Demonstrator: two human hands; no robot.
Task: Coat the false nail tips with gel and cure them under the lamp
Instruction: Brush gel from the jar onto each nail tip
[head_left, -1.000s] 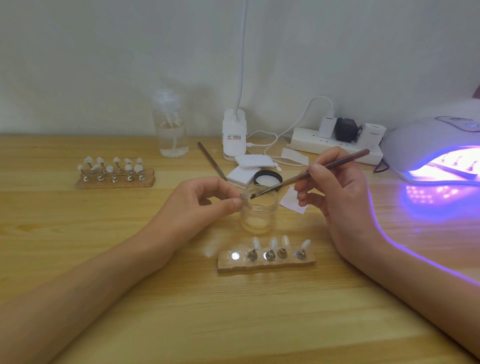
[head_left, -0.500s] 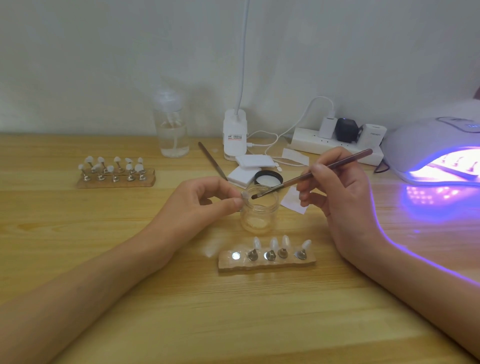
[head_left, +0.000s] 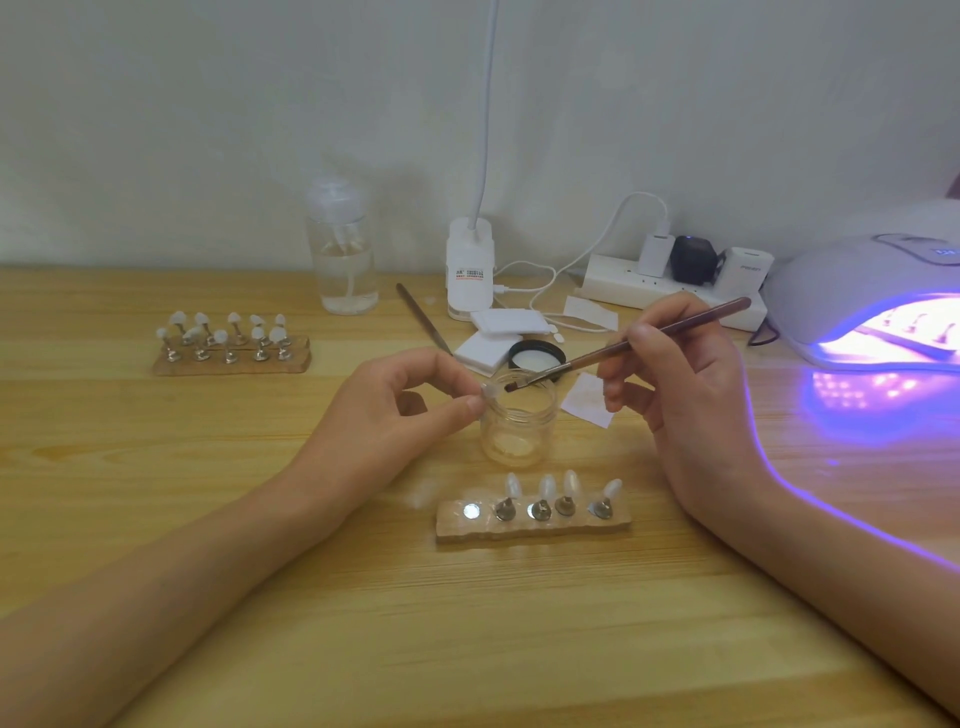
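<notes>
Nearest to the front edge of the bench (head_left: 467, 649), a wooden holder (head_left: 535, 529) is seen, with four false nail tips (head_left: 546, 488) standing on metal pegs. Its leftmost place is bare, and this is judged to be the seat of the tip now in hand.

Just behind it the open gel jar (head_left: 518, 426) is placed between both hands, probably so that gel can be taken with a very short move. The left hand (head_left: 384, 415) is held left of the jar and its grip is closed: one nail tip (head_left: 490, 391) is pinched between thumb and forefinger, raised at the jar's rim, perhaps so that a drip would fall back inside. The right hand (head_left: 680, 384) is closed round a brush (head_left: 623, 349), held like a pen for fine control. The bristles are brought just beside the pinched tip, on its right; whether they touch it cannot be told.

Behind the jar a black lid (head_left: 536, 357) and white pads (head_left: 501, 332) are laid. Toward the far left corner a second holder (head_left: 231, 358) with many tips is kept aside. A clear bottle (head_left: 343, 260) and a power strip (head_left: 670, 293) stand along the far edge. At the right edge the curing lamp (head_left: 857, 280) is lit violet, so it seems ready for curing.
</notes>
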